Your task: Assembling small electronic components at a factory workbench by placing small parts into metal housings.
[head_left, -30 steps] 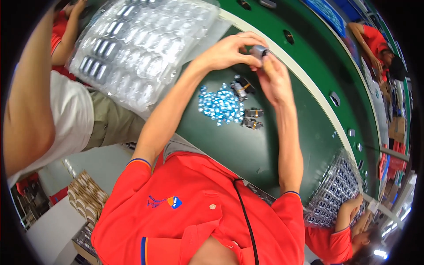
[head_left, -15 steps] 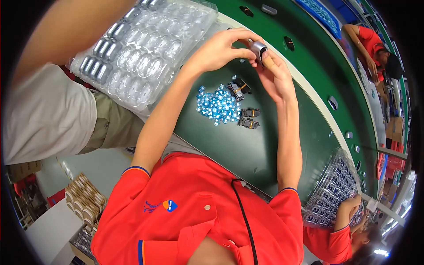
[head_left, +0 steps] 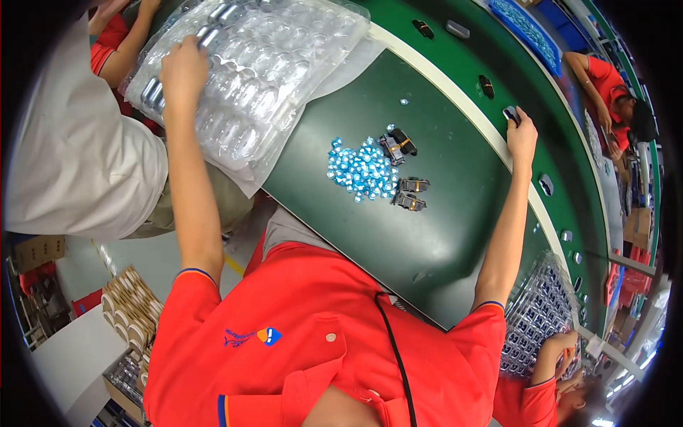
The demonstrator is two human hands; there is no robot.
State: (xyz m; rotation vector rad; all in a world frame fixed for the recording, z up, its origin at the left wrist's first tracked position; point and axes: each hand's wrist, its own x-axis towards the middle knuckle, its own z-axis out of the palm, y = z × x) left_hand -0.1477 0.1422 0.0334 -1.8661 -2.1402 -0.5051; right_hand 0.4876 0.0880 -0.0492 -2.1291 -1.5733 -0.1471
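My right hand [head_left: 523,138] reaches over the conveyor belt at the far right, its fingers closed on a small silver shell [head_left: 510,114] with a dark opening. At the upper left my left hand [head_left: 183,71] is down on a clear plastic tray [head_left: 249,89], fingers bent at the silver oval shells [head_left: 206,35] in its pockets; its fingertips are partly hidden. On the green tabletop between my arms lies a pile of shiny blue-white pieces [head_left: 361,169]. Beside it sit several black parts [head_left: 409,203] with orange-brown bands.
The green conveyor belt [head_left: 562,153] curves past the table behind a pale rim, carrying spaced silver and black parts. A co-worker's tray [head_left: 541,306] stands at the lower right. Someone in pale clothing [head_left: 92,142] stands close on my left. A blue bin [head_left: 526,32] is across the belt.
My hands, together around a silver shell before, have parted. My right hand has carried a shell to the right over the belt; my left has swung left to the tray. The person on my left has drawn an arm back.
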